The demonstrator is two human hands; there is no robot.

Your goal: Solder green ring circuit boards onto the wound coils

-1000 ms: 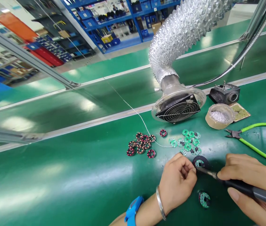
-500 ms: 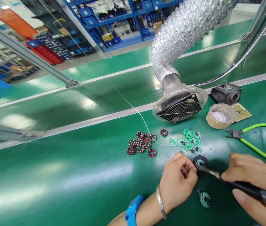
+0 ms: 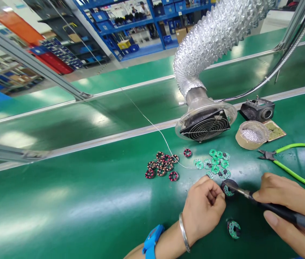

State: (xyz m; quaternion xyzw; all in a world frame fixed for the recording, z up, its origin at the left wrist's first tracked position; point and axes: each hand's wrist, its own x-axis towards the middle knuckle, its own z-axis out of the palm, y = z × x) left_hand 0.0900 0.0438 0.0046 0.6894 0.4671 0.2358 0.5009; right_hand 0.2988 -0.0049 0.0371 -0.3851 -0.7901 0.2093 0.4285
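Note:
My right hand (image 3: 289,212) grips a soldering iron (image 3: 284,213) by its dark handle. The iron's tip is over a small round green circuit board (image 3: 227,191) seated in a black round holder (image 3: 233,183). Beside this holder my left hand (image 3: 206,201) is closed in a pinch, fingertips at its left edge. A thin solder wire (image 3: 165,140) runs from the back of the bench toward this hand; its end at the fingers is hidden. Nearer to me lies another round green board on a dark part (image 3: 233,229).
Several copper-wound rings (image 3: 160,164) and several loose green boards (image 3: 217,162) lie beyond my hands. Behind stands a fume extractor (image 3: 206,126) on a foil duct (image 3: 195,50). To the right are green-handled cutters (image 3: 289,169), a tub (image 3: 252,135), a sponge (image 3: 275,130) and a black iron stand (image 3: 257,109).
The iron's tip has shifted slightly up and to the left over the board. My left hand keeps its pinch at the holder, almost unmoved.

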